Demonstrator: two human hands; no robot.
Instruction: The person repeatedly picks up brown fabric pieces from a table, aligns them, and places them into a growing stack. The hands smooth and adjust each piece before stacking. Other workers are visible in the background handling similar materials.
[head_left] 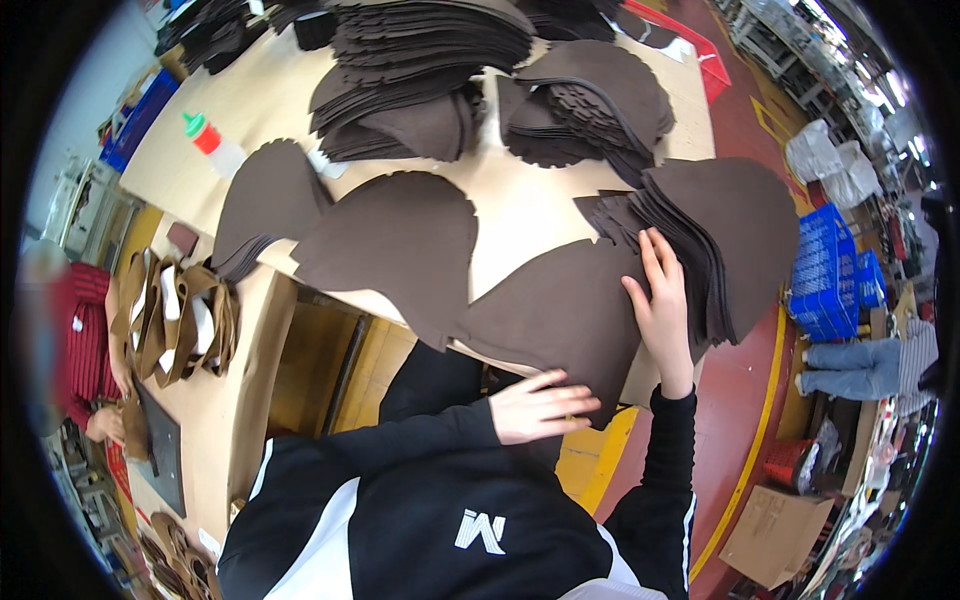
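Observation:
A large dark brown cut piece, leather-like [560, 310], lies at the table's near edge with its lower tip hanging over. My left hand [540, 408] rests flat on that tip, fingers stretched out. Higher up on the right, my right hand [662, 305] lies with spread fingers on the same piece, its fingertips beside a fanned stack of brown pieces [730, 215]. Immediately left of the piece, another curved brown piece [400, 240] spreads out, its lower point meeting the first. Beyond it sits a smaller stack of similar pieces [272, 195].
Tall brown stacks [425, 40] and a bundled pile [600, 90] fill the table's far side. A bottle with a red and green top [205, 135] stands at left. Blue crates [825, 270] and a cardboard box [775, 535] are on the right. Another person in red [88, 340] works at left.

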